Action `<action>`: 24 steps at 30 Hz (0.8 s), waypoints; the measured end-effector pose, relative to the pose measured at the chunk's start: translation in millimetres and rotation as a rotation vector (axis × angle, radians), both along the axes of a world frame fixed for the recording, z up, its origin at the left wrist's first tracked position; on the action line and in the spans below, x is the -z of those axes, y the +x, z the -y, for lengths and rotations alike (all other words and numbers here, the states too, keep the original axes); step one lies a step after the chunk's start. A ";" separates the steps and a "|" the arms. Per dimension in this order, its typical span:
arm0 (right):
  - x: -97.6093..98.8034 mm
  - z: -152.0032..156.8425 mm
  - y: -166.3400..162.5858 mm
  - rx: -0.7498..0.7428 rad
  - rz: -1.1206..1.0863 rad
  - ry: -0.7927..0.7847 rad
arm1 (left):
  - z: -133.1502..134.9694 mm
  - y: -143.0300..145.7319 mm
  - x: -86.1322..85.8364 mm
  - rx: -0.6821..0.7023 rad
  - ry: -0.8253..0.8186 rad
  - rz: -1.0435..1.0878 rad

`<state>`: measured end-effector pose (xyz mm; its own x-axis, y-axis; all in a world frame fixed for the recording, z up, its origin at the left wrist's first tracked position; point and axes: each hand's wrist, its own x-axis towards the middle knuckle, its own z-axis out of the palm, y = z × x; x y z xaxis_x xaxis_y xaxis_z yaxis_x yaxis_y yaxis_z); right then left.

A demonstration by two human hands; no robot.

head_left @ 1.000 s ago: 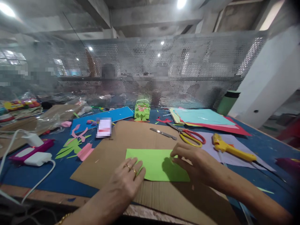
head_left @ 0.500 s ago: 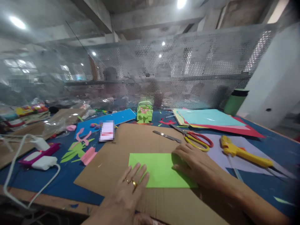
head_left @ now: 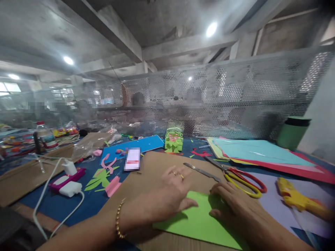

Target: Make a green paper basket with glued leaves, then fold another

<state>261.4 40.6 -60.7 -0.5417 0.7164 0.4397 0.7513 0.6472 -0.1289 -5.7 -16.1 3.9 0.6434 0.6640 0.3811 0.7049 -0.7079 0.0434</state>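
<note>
A light green paper sheet [head_left: 202,223] lies flat on a brown cardboard sheet [head_left: 154,167]. My left hand [head_left: 167,193], with rings and a gold bracelet, lies open across the paper's left part, fingers stretched out. On the paper's right part rests my right hand [head_left: 235,205], fingers spread and pressing down. Just beyond my right hand lie red and yellow scissors [head_left: 242,177] and a metal blade [head_left: 201,171].
A yellow glue gun [head_left: 298,198] lies at the right. Stacked coloured paper [head_left: 259,153] and a green cup [head_left: 293,132] stand behind it. A small green paper basket [head_left: 173,140], paper scraps [head_left: 104,174] and white chargers [head_left: 69,183] sit to the left. A perforated mesh screen closes the back.
The view has tilted up and shifted left. My left hand has slid forward and right over the green paper; my right hand stays on its right part.
</note>
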 end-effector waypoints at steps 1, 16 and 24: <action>-0.5 0.7 0.4 0.013 -0.015 -0.012 | -8.2 -2.1 3.9 -0.022 -0.043 0.069; -31.9 27.3 -4.1 0.037 -0.495 -0.057 | -35.1 -46.7 12.3 0.180 -1.081 1.340; -47.2 43.6 -2.5 -0.291 -0.366 -0.401 | -25.5 -77.7 -17.3 0.092 -1.006 0.347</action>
<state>258.8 -3.0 -13.5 -0.6043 0.7104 0.3609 0.4122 0.6663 -0.6214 -83.5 9.4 21.2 0.6686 0.7296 -0.1434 0.4875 -0.2844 0.8255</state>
